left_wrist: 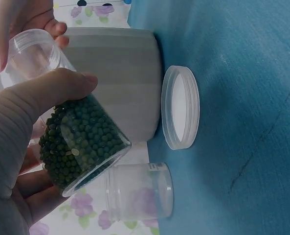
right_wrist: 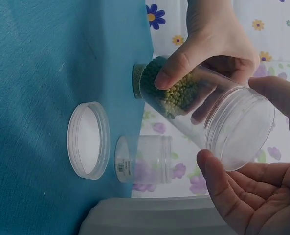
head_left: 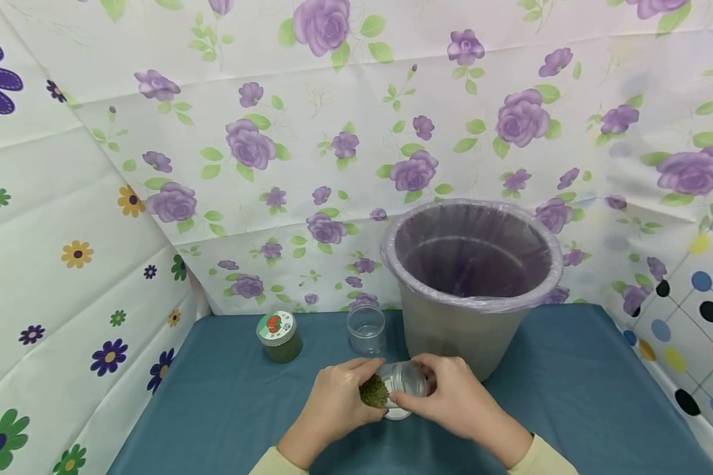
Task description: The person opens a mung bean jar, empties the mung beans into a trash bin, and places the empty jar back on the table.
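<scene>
A clear plastic jar of green mung beans lies tilted between both hands, its threaded mouth towards the right hand. The left hand grips the jar's body near the base, thumb on one side and fingers on the other. At the mouth, the thumb and forefinger of the right hand hold the rim. The beans are heaped towards the base. Below the jar, a round screw lid with a white inside lies on the table. A second clear jar without a lid stands behind the hands, with a barcode label on it.
A large grey bin with a purple liner stands behind the right hand. At the left, a closed jar with a picture on its lid holds greenish contents. Blue cloth covers the table, and flowered sheets hang around it.
</scene>
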A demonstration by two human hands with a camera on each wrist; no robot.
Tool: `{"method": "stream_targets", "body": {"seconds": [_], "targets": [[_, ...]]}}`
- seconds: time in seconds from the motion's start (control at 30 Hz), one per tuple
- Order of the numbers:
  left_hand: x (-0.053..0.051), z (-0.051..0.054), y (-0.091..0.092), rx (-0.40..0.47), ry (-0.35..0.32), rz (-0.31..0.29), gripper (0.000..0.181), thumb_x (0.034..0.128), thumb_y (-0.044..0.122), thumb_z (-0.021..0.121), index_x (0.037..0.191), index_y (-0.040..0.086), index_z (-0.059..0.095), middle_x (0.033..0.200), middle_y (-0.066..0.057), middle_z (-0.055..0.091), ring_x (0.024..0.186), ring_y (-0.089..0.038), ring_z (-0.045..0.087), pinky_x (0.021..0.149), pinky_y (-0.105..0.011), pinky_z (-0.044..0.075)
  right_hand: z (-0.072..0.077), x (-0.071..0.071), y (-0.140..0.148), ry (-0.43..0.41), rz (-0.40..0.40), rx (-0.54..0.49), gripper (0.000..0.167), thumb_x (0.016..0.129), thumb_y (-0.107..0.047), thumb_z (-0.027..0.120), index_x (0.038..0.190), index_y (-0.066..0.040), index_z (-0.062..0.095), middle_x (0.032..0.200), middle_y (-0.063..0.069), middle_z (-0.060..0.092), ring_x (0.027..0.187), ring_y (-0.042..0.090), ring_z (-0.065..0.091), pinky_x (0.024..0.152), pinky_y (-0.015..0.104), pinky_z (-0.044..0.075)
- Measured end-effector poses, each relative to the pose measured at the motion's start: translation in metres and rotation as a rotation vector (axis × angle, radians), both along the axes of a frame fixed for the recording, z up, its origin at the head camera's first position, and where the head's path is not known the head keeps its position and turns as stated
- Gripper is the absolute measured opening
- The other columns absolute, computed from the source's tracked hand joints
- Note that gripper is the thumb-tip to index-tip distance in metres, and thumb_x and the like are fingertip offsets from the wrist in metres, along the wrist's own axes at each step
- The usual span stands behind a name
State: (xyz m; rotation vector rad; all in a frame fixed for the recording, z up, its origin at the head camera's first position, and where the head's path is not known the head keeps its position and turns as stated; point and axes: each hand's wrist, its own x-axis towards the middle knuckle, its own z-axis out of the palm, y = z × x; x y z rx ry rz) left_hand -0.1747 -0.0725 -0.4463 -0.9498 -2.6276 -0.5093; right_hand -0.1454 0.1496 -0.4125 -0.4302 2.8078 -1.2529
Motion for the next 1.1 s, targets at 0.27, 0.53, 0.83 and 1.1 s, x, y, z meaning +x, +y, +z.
{"method": "stream_targets", "body": {"seconds": [0.27,0.53,0.83,1.1], "targets": [[-0.0009,-0.001,-0.0005,-0.009,0.014,0.009,0.07,0.0616,0.047,0.081,0.125,0.027,0.059,0.115,0.008,0.065,0.089,-0.01,0.067,0.07,-0.029,0.057,0.0004,-0.0009,0.0031,0.099,0.069,0.062,0.072,0.069,-0.064,0.069,0.124,-0.02,0.057,0.11,-0.006,0.063,0.083,0.004,0.061,0.064,0.019,0.052],[0.0002,-0.0001,0.0007,0.001,-0.006,0.007,0.071,0.0628,0.049,0.081,0.127,0.029,0.058,0.115,0.008,0.065,0.089,-0.01,0.067,0.07,-0.028,0.057,0.0034,-0.0007,-0.0012,-0.048,-0.044,0.018,0.069,0.068,-0.07,0.065,0.107,-0.013,0.066,0.076,-0.004,0.067,0.055,0.006,0.057,0.047,0.023,0.047],[0.0016,0.0005,0.0015,0.0,-0.018,-0.002,0.071,0.0612,0.048,0.082,0.126,0.03,0.058,0.114,0.008,0.066,0.088,-0.01,0.067,0.07,-0.03,0.056,0.0007,0.0019,0.0028,0.032,0.023,0.005,0.067,0.07,-0.062,0.07,0.118,-0.016,0.061,0.094,-0.003,0.067,0.063,0.007,0.06,0.052,0.02,0.05],[0.0006,0.0002,0.0007,-0.03,-0.02,0.013,0.071,0.0616,0.049,0.081,0.126,0.029,0.059,0.114,0.009,0.065,0.089,-0.009,0.067,0.069,-0.029,0.056,0.0008,0.0017,0.0055,0.125,0.05,0.103,0.07,0.065,-0.066,0.07,0.122,-0.026,0.058,0.109,-0.01,0.062,0.08,0.004,0.058,0.062,0.017,0.049]]}}
